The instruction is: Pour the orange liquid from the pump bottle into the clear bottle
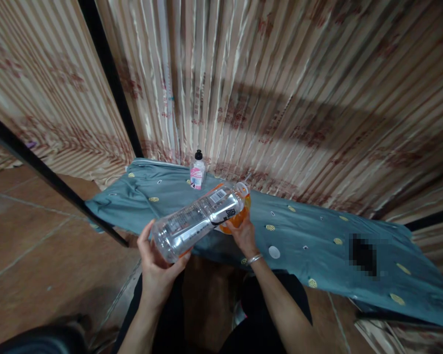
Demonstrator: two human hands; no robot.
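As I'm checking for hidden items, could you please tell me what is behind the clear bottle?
Behind the clear bottle, part of an orange object shows in the right hand, with teal cloth beyond; bottle and hand hide the rest.

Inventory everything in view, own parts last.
Patterned cloth: 1, teal, centre to right
Large plastic bottle: 1, clear, left grip, tilted
Translucent container: 1, orange, right grip, partly hidden
Small bottle, black cap: 1, clear, cloth's far side
Round disc: 1, white, on cloth
Pixelated object: 1, black, cloth's right
Pleated curtain: count unclear, beige, background
Slim poles: 3, black, both sides
Tiled floor: 1, brown, below
Rounded object: 1, black, bottom left
Bracelet: 1, silver, right wrist
Clothed legs: 2, black, bottom
Bare grips: 2, centre
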